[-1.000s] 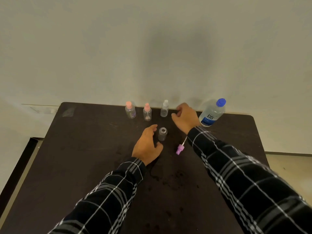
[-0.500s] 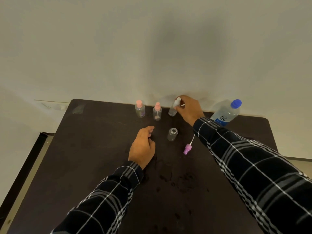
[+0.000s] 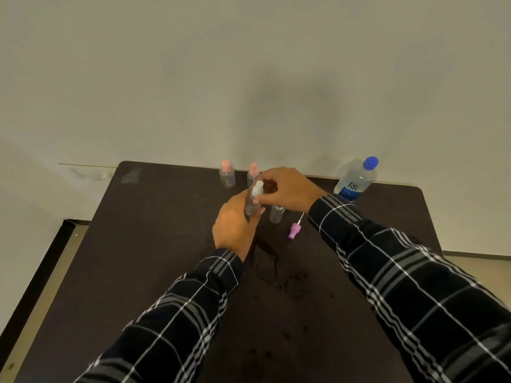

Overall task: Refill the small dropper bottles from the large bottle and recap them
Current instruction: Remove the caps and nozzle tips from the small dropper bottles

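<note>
1. We are counting four small bottles. A left pink-capped bottle [image 3: 226, 176] and a right pink-capped bottle [image 3: 253, 171] are standing just beyond our fingers, a white-capped bottle [image 3: 255, 199] is sitting in them, and an uncapped bottle [image 3: 276, 214] is standing just right of the left thumb.
2. One large bottle [image 3: 356, 181], blue-capped, is holding clear liquid, well right of the fingers.
3. One purple cap [image 3: 293, 230] is lying on the desk [image 3: 138, 244] under the right wrist.
4. Our left hand [image 3: 235, 228] is wrapping its fingers round the white-capped bottle's body, and our right hand [image 3: 287, 189] is pinching its cap.
5. We are unable to tell the small bottles' fill.
</note>
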